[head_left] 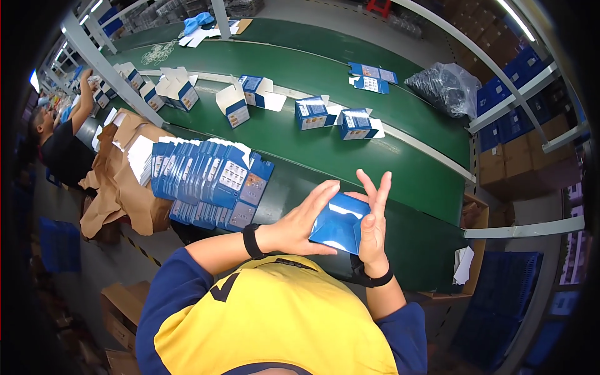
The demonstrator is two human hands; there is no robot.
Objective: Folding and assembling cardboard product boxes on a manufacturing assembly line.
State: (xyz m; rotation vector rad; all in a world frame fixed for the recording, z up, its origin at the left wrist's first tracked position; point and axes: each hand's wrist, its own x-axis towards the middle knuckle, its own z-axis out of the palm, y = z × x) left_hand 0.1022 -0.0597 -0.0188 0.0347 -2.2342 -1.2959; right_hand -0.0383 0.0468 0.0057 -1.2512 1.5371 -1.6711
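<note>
A small blue cardboard box (337, 230) with a glossy folded panel is between my two hands, above the near edge of the bench. My left hand (297, 226) grips its left side, fingers along the far edge and thumb at the near edge. My right hand (373, 232) presses on its right side, with the thumb bent over the edge and other fingers stretched up past it. To my left lies a fanned stack of flat blue printed cartons (209, 172). The side of the box facing away from me is hidden.
Several open-flapped blue and white boxes (310, 114) stand along the green conveyor (275, 72). Flattened cartons (373, 78) and a clear plastic bag of dark items (445, 87) lie farther back. Brown wrapping paper (128, 181) is at left, near a person (62, 140) working. A metal post (112, 72) rises there.
</note>
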